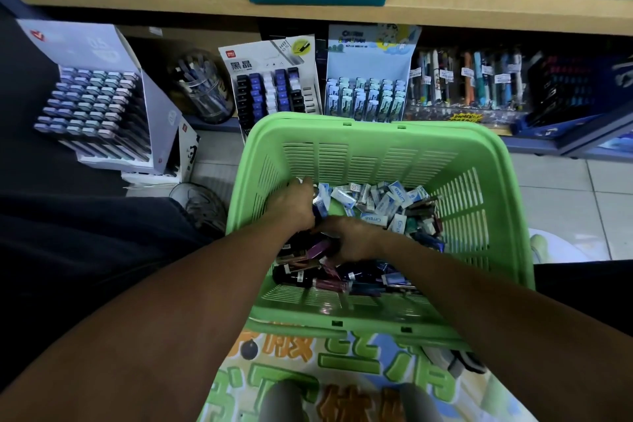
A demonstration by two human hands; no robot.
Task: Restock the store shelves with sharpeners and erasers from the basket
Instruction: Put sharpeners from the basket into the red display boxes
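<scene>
Head view: both hands down inside green basket (493,161). Left hand (296,204) sits at far-left of the pile, fingers curled round a small blue-and-white pack, prob. an eraser; the grip is partly hidden. Right hand (356,241) is lower, w/ fingers curled into dark sharpeners (308,279) at near side; can't tell exactly which one it has hold of. Blue/white erasers (387,202) heaped across far and right part of basket floor, dark purple/navy sharpeners along near-left. Basket rests on a printed green-and-orange sheet (342,363) in front of the person. Beyond it, low shelf (219,123) carries display boxes of lead refills (274,92) and pens (469,82); wooden upper shelf (479,12) above w/ more boxes. Tiled floor (565,202) to the right.
</scene>
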